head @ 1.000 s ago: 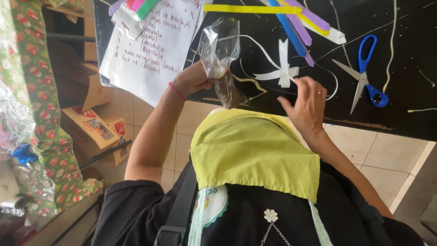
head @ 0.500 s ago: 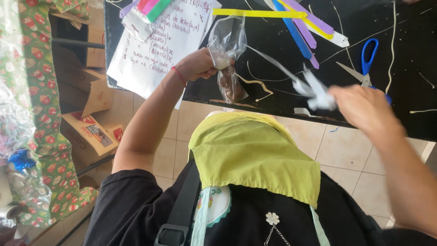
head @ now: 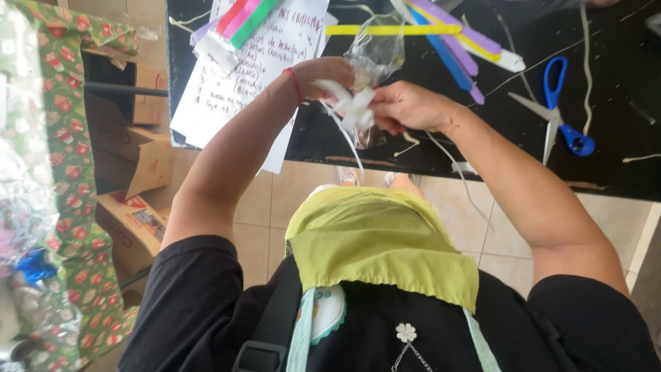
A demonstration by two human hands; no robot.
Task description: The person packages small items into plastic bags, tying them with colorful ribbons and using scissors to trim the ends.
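Moved since half a second ago: right hand (head: 406,105), formerly out to the right above the counter edge with the white ribbon bow, now drawn in against the left hand (head: 322,74) at centre. Bow carried along with it.

Left hand: closed in a fist around the gathered neck of the clear cellophane bag (head: 377,52), red thread bracelet on the wrist. Bag top flared upward above the fist; lower part mostly hidden behind the two hands, contents not discernible.

Right hand: fingers curled shut, pinching the white ribbon bow (head: 352,107) just beside the bag neck. Bow touching both hands, loose ribbon tails hanging down past the counter edge toward the tiled floor (head: 275,200).

Position of bag and bow: held in the air over the near edge of the black counter (head: 606,165), not resting on it.

On the counter, right of the hands and well apart: blue-handled scissors (head: 561,110), lying open. Behind the hands: coloured paper strips (head: 447,41) in yellow, blue and purple, fanned across each other. Left of the hands: white handwritten sheet (head: 234,83), overhanging the counter edge, partly under the left forearm. Scattered pale ribbon offcuts across the counter surface.

At far left: wrapping paper with a red and green pattern (head: 69,179), beside open cardboard boxes (head: 138,165) on the floor.
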